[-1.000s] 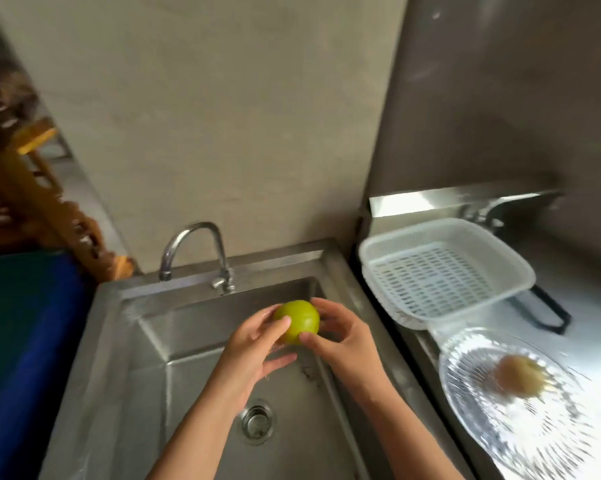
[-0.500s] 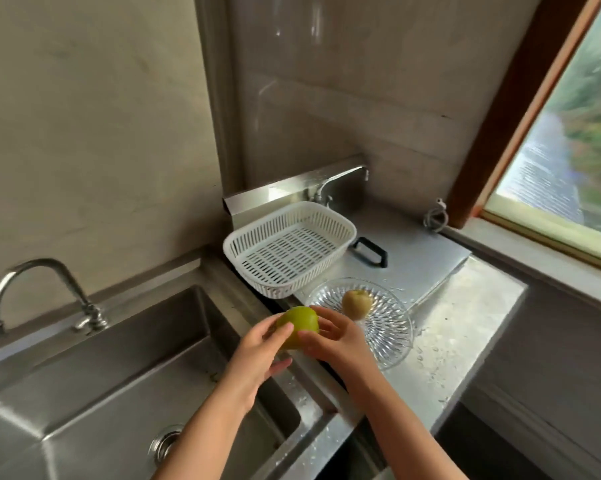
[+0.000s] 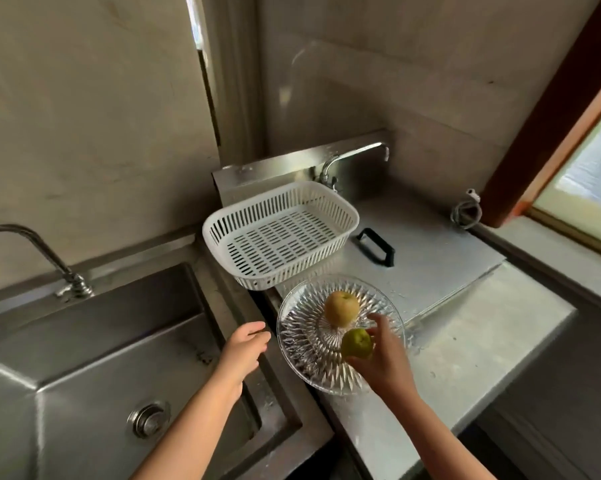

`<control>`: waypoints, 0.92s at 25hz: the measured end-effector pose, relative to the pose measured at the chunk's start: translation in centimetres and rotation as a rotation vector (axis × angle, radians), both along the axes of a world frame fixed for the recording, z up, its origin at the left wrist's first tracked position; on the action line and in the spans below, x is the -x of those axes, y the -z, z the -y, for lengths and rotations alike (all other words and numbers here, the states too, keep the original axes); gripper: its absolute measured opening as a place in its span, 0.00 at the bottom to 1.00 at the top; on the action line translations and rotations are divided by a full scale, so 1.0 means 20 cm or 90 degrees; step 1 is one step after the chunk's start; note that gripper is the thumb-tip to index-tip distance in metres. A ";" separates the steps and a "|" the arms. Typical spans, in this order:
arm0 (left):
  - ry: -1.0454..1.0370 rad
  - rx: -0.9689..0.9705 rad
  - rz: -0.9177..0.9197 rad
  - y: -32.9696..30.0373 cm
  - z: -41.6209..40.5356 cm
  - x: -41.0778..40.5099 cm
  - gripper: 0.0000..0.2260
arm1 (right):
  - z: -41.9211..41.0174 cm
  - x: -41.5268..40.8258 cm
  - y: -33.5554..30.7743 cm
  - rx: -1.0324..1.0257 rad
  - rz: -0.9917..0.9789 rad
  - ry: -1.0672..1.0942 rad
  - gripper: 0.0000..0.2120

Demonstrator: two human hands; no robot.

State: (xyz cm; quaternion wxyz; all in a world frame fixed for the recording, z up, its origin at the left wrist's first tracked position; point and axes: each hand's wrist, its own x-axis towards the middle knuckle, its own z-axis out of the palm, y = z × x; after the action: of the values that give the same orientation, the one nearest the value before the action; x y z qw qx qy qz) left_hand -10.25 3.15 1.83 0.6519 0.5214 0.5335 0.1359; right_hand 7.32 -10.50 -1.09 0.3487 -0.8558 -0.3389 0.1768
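**Green fruit (image 3: 357, 344) held at the near side of the glass plate (image 3: 294, 355)**

The green fruit is gripped by the right hand (image 3: 385, 356), whose fingers are curled round it from the right and from below. It is held over the near right part of the glass plate; whether it already touches the glass cannot be told from this angle. Just behind it, near the middle of the plate, a yellow fruit (image 3: 341, 308) is seen resting upright, close to the green fruit but apart from it.

The left hand (image 3: 245, 348) is held empty, with its fingers loosely bent, just left of the plate and above the rim between sink and bench.

The plate is set on the steel bench (image 3: 465, 344), at its left edge. Behind the plate, a white slotted basket (image 3: 292, 268) is placed, its near corner hanging out past the bench edge. To the right of the basket, a flat metal cover (image 3: 437, 244) with a black handle (image 3: 375, 251) is laid on the bench, and a small tap (image 3: 352, 155) is mounted behind it. A coiled hose (image 3: 465, 213) is seen in the far corner, below the window (image 3: 586, 188).

On the left, the steel sink (image 3: 84, 341) is shown with its drain (image 3: 149, 419) and a curved tap (image 3: 32, 249) at the back.
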 end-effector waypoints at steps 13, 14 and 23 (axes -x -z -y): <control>-0.127 0.062 -0.099 0.15 0.15 -0.23 0.23 | -0.02 -0.25 0.15 -0.057 -0.020 -0.228 0.42; -0.131 0.067 -0.101 0.16 0.15 -0.23 0.23 | -0.02 -0.26 0.14 -0.057 -0.027 -0.240 0.42; -0.136 0.138 -0.038 0.21 0.03 -0.22 0.24 | 0.08 -0.53 0.13 -0.014 0.013 -0.005 0.26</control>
State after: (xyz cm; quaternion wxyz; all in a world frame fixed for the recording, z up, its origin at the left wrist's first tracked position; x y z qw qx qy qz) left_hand -5.82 2.46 -2.28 0.6700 0.3921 0.6167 0.1306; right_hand 17.98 -12.03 -3.73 0.3537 -0.8523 -0.3477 0.1661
